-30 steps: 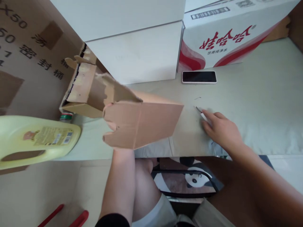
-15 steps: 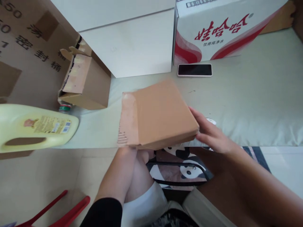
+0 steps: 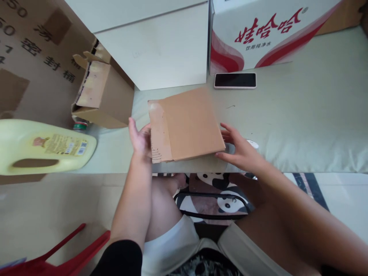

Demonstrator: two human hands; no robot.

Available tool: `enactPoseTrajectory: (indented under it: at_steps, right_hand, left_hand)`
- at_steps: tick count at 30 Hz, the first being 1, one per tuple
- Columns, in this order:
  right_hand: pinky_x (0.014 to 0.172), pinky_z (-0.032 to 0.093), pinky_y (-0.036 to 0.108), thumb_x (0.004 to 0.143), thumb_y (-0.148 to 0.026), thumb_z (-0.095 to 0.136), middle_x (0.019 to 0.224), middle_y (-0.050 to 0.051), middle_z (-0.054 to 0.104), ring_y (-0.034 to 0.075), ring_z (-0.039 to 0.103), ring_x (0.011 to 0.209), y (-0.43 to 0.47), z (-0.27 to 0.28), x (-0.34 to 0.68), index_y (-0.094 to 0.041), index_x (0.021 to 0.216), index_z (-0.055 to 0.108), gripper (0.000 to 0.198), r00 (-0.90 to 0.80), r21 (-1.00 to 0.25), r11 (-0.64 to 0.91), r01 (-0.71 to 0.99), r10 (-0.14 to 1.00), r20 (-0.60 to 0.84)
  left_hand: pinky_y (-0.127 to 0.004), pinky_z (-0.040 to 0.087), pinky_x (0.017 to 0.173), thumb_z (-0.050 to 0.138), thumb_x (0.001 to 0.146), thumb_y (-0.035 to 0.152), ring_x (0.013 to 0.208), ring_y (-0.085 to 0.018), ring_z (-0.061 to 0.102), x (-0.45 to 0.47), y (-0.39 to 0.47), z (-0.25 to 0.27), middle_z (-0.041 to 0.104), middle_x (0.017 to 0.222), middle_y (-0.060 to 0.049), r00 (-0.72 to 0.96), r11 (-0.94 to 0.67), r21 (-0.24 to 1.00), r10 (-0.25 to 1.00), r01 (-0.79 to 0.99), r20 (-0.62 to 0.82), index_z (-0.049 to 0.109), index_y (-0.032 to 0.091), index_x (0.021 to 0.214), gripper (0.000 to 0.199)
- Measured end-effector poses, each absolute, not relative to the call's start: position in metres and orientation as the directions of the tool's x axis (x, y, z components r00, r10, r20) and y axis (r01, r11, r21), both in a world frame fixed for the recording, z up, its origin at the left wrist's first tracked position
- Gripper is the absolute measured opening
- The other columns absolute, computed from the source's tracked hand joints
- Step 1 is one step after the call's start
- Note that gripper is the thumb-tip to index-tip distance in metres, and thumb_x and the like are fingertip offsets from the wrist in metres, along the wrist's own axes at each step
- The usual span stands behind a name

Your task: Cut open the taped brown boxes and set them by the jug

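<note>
A flat brown cardboard box (image 3: 195, 126) is tilted in front of me between both hands. Its left end has a paler strip with a torn, rough edge. My left hand (image 3: 141, 142) is at that end, thumb pointing up and away, the other fingers partly hidden behind the box. At the lower right corner, my right hand (image 3: 237, 147) has its thumb below and its fingers along the side, gripping loosely. Whether the box's underside touches the pale green covered surface (image 3: 301, 115) is hidden.
Behind stand a white box (image 3: 161, 57) and a red-and-white printed carton (image 3: 258, 38), with a phone (image 3: 235, 81) before it. An opened cardboard box (image 3: 112, 96), a yellow jug (image 3: 46, 145) and a large carton (image 3: 31, 76) are at left. A small white round object (image 3: 253, 144) lies by my right wrist.
My left hand has come out from beneath the box to its left end. The box has shifted slightly up and left, and my right hand has moved left with its corner.
</note>
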State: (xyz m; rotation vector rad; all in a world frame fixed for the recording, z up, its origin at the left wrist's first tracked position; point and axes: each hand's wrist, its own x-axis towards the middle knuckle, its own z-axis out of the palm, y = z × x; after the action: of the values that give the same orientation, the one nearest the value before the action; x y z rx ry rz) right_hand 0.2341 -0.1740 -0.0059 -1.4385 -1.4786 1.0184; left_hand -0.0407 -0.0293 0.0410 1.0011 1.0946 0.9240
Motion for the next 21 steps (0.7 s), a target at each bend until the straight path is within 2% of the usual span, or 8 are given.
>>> enactPoseTrajectory:
  at_steps: [2, 4, 7, 11, 13, 17, 19, 21]
  right_hand:
    - [0.116, 0.045, 0.063, 0.083, -0.041, 0.076, 0.151, 0.019, 0.06, 0.037, 0.061, 0.136, -0.173, -0.003, 0.233, -0.022, 0.156, 0.045, 0.081, -0.03, -0.917, 0.041, 0.397, 0.999, 0.032]
    - [0.115, 0.046, 0.062, 0.084, -0.04, 0.073, 0.148, 0.018, 0.062, 0.036, 0.062, 0.133, -0.173, 0.001, 0.23, -0.022, 0.151, 0.051, 0.073, -0.079, -0.903, 0.107, 0.416, 0.994, 0.081]
    - [0.113, 0.047, 0.06, 0.089, -0.044, 0.068, 0.147, 0.018, 0.062, 0.035, 0.06, 0.135, -0.172, 0.007, 0.225, -0.022, 0.15, 0.052, 0.067, -0.113, -0.904, 0.187, 0.383, 0.981, 0.155]
    - [0.111, 0.049, 0.053, 0.095, -0.044, 0.058, 0.145, 0.017, 0.063, 0.032, 0.06, 0.135, -0.168, 0.016, 0.225, -0.02, 0.141, 0.061, 0.052, -0.087, -0.877, 0.195, 0.44, 0.981, 0.174]
    - [0.109, 0.048, 0.053, 0.094, -0.037, 0.056, 0.136, 0.018, 0.067, 0.034, 0.063, 0.128, -0.166, 0.019, 0.231, -0.018, 0.132, 0.067, 0.044, 0.031, -0.781, 0.079, 0.62, 0.992, 0.124]
    - [0.096, 0.05, 0.053, 0.088, -0.031, 0.06, 0.128, 0.022, 0.067, 0.041, 0.062, 0.12, -0.165, 0.014, 0.253, -0.014, 0.131, 0.068, 0.047, 0.287, -0.419, -0.296, 0.859, 0.954, -0.086]
    - [0.089, 0.05, 0.048, 0.09, -0.029, 0.057, 0.122, 0.021, 0.068, 0.04, 0.061, 0.117, -0.165, 0.011, 0.262, -0.015, 0.122, 0.072, 0.038, 0.3, -0.319, -0.338, 0.886, 0.94, -0.163]
    - [0.078, 0.048, 0.042, 0.093, -0.028, 0.05, 0.114, 0.019, 0.07, 0.035, 0.063, 0.106, -0.165, 0.012, 0.268, -0.017, 0.11, 0.073, 0.031, 0.305, -0.317, -0.354, 0.88, 0.932, -0.196]
  left_hand:
    - [-0.041, 0.064, 0.083, 0.075, 0.065, 0.08, 0.107, -0.037, 0.075, -0.051, -0.03, 0.035, 0.079, 0.092, -0.012, 0.227, 0.304, 0.952, 0.93, -0.036, -0.288, 0.071, 0.014, 0.089, 0.071]
    - [-0.037, 0.065, 0.078, 0.097, 0.048, 0.052, 0.099, -0.034, 0.078, -0.06, -0.031, 0.031, 0.079, 0.084, -0.009, 0.234, 0.331, 0.941, 0.912, 0.065, -0.337, 0.07, 0.016, 0.089, 0.061]
    - [-0.036, 0.066, 0.07, 0.096, 0.048, 0.049, 0.083, -0.03, 0.08, -0.07, -0.032, 0.03, 0.08, 0.083, -0.008, 0.234, 0.366, 0.926, 0.896, 0.099, -0.379, 0.072, 0.016, 0.092, 0.06]
    - [-0.036, 0.066, 0.067, 0.095, 0.05, 0.045, 0.079, -0.029, 0.08, -0.081, -0.028, 0.033, 0.08, 0.082, -0.007, 0.226, 0.368, 0.923, 0.895, 0.115, -0.385, 0.074, 0.017, 0.093, 0.055]
    - [-0.035, 0.066, 0.063, 0.094, 0.051, 0.044, 0.074, -0.028, 0.079, -0.087, -0.026, 0.035, 0.08, 0.08, -0.007, 0.204, 0.361, 0.924, 0.902, 0.123, -0.38, 0.074, 0.017, 0.091, 0.052]
    - [-0.031, 0.064, 0.058, 0.093, 0.052, 0.04, 0.067, -0.023, 0.076, -0.093, -0.028, 0.039, 0.081, 0.083, -0.006, 0.183, 0.351, 0.93, 0.912, 0.112, -0.366, 0.072, 0.018, 0.09, 0.048]
    - [-0.029, 0.063, 0.06, 0.094, 0.051, 0.036, 0.068, -0.022, 0.076, -0.09, -0.033, 0.043, 0.081, 0.086, -0.005, 0.17, 0.326, 0.942, 0.927, 0.08, -0.335, 0.072, 0.018, 0.091, 0.049]
    - [-0.03, 0.064, 0.063, 0.092, 0.052, 0.032, 0.071, -0.022, 0.076, -0.085, -0.039, 0.047, 0.081, 0.088, -0.003, 0.145, 0.287, 0.956, 0.945, 0.062, -0.293, 0.071, 0.019, 0.092, 0.047]
